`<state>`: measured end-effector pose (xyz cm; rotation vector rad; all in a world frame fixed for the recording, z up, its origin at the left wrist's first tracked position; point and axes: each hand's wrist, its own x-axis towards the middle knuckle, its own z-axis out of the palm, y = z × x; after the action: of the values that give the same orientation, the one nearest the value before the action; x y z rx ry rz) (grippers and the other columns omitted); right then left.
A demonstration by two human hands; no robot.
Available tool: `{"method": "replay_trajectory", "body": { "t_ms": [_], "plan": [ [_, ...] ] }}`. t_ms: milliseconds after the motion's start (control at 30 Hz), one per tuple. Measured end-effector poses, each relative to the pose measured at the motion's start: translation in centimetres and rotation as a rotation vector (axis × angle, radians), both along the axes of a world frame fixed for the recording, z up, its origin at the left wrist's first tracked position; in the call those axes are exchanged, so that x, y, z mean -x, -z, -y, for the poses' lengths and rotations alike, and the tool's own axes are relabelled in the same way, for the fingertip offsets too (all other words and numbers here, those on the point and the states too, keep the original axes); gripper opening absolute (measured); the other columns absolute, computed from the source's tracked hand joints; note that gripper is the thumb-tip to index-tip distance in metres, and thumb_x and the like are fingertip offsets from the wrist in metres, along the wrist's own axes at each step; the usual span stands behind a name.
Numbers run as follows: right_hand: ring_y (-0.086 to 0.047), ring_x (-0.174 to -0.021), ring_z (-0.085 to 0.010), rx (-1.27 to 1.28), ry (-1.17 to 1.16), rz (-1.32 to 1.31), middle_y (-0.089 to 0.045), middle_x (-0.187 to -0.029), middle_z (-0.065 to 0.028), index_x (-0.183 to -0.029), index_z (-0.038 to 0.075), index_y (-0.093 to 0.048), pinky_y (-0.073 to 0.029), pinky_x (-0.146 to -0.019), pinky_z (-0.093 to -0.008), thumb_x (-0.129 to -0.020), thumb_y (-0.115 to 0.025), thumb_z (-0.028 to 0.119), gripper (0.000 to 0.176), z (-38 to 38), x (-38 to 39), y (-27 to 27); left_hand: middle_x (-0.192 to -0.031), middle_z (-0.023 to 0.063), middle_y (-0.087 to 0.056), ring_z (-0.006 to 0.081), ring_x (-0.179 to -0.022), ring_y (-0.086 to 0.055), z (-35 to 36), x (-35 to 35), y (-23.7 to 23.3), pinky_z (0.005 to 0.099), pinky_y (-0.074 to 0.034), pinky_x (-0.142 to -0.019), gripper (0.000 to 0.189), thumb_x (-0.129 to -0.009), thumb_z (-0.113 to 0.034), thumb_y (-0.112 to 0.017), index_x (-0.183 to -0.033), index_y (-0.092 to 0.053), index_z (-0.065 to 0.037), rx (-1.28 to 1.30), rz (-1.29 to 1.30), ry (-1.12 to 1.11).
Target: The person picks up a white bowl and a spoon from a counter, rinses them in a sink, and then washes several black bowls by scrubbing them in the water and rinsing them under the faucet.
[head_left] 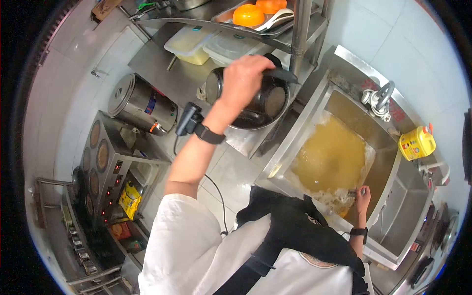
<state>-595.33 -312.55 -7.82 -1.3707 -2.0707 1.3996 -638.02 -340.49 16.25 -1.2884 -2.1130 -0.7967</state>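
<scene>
My left hand (242, 81) reaches over a round metal basin (248, 129) that holds dark, glossy cookware (275, 101). Its fingers are closed on a black piece of cookware (281, 75) with a flat edge, partly hidden behind the hand. My right hand (363, 197) is low over the near right corner of a steel sink (282, 169). Yellowish, foamy water (332, 152) fills part of that sink. Pinched in the right fingers at the water's surface is a small dark item, whose kind I cannot tell.
Lidded plastic tubs (189, 44) stand behind the basin, below a shelf tray (275, 32) with orange bowls. A faucet (386, 96) and yellow container (417, 142) are at the sink's back edge. Left are a steel barrel (142, 105) and a round-plated cooker (105, 157).
</scene>
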Motion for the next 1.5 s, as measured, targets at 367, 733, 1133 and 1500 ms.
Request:
{"method": "replay_trajectory", "body": {
  "t_ms": [367,733,1133,1500],
  "plan": [
    [-0.038,-0.047,-0.0047,0.001,-0.053,-0.065,-0.042,-0.06,0.0034,-0.074,0.008,-0.042,-0.029,-0.041,-0.0194,-0.08,-0.054,0.011,0.014,2.8,-0.3,-1.3,-0.081,0.0015,-0.062,0.0213,-0.077,-0.058,3.4,3.4,-2.0,0.0306,-0.047,-0.062,0.026,-0.066,0.002,-0.056,-0.085,-0.062,-0.015,0.173,-0.016,-0.136],
    [-0.042,-0.049,-0.005,-0.02,-0.101,-0.069,-0.048,-0.06,0.0014,-0.078,0.005,-0.051,-0.034,-0.042,-0.0203,-0.078,-0.054,0.01,0.006,2.8,1.7,0.3,-0.097,0.0027,-0.059,0.0212,-0.094,-0.053,-0.4,8.7,7.0,0.036,-0.041,-0.08,0.032,-0.067,0.0,-0.054,-0.096,-0.06,-0.013,0.328,-0.151,0.034],
    [-0.055,-0.064,-0.0159,-0.296,-0.31,-0.054,-0.056,-0.078,-0.0105,-0.092,0.002,-0.05,-0.045,-0.046,-0.0313,-0.078,-0.049,0.004,0.014,2.1,-0.6,4.8,-0.118,0.0107,-0.045,0.0299,-0.11,-0.041,-2.4,-2.3,5.4,0.0381,-0.031,-0.094,0.043,-0.069,0.007,-0.05,-0.11,-0.051,-0.007,0.287,0.099,0.175],
    [-0.05,-0.082,-0.0131,0.659,-0.082,-0.225,-0.05,-0.096,-0.0051,-0.107,0.007,-0.045,-0.046,-0.066,-0.0292,-0.086,-0.048,0.024,0.027,3.4,5.3,1.0,-0.114,0.011,-0.046,0.021,-0.11,-0.042,-9.1,-17.8,18.5,0.0312,-0.046,-0.078,0.039,-0.079,-0.009,-0.054,-0.117,-0.046,-0.011,0.396,1.118,0.6]
  ]
}}
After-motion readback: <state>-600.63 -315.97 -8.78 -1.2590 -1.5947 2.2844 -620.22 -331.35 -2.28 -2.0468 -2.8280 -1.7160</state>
